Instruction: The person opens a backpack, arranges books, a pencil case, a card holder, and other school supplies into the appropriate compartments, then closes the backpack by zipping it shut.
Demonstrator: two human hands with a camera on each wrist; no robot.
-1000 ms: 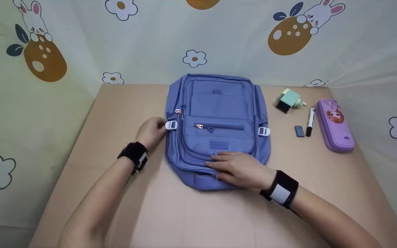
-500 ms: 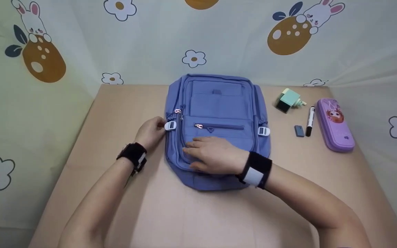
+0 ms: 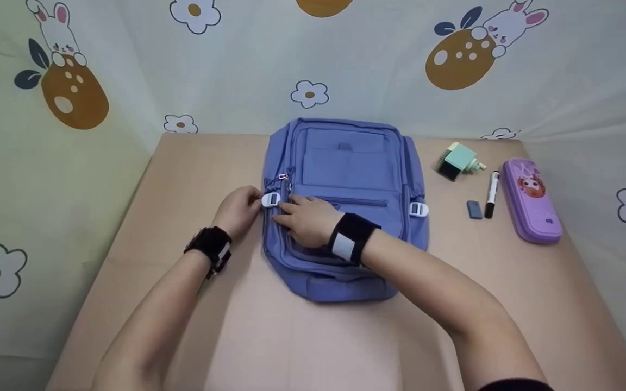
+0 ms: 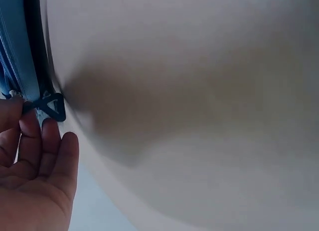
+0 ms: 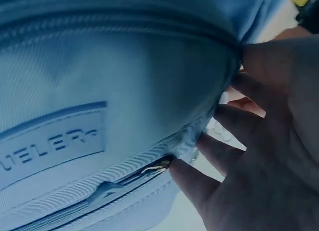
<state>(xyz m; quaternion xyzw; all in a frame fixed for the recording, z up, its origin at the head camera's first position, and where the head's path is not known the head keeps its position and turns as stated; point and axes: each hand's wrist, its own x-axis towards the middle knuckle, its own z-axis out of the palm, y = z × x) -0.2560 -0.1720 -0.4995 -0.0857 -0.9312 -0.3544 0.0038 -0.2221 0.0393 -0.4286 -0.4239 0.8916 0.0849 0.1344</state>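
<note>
A blue backpack [image 3: 348, 168] lies front side up on the table, its white side buckles showing. At its left edge, beside the left buckle [image 3: 271, 200], is my left hand [image 3: 237, 210]. In the left wrist view, thumb and fingers of that hand pinch a dark zipper pull [image 4: 52, 107] with a triangular end. My right hand [image 3: 310, 222] rests on the left part of the backpack's front, fingers spread toward the left buckle. The right wrist view shows its fingertips along the bag's edge, one right at the metal slider [image 5: 158, 166] of the front pocket zipper.
To the right of the backpack lie a mint-green and black block-shaped item [image 3: 457, 161], a small blue-grey eraser-like block [image 3: 474, 209], a white marker with black ends [image 3: 492, 194] and a purple pencil case [image 3: 533, 201]. Patterned cloth [image 3: 237, 70] hangs behind the table [image 3: 313, 342].
My right hand has slid left and up across the backpack, from its lower right front to near the left buckle. The left hand has stayed at the left edge.
</note>
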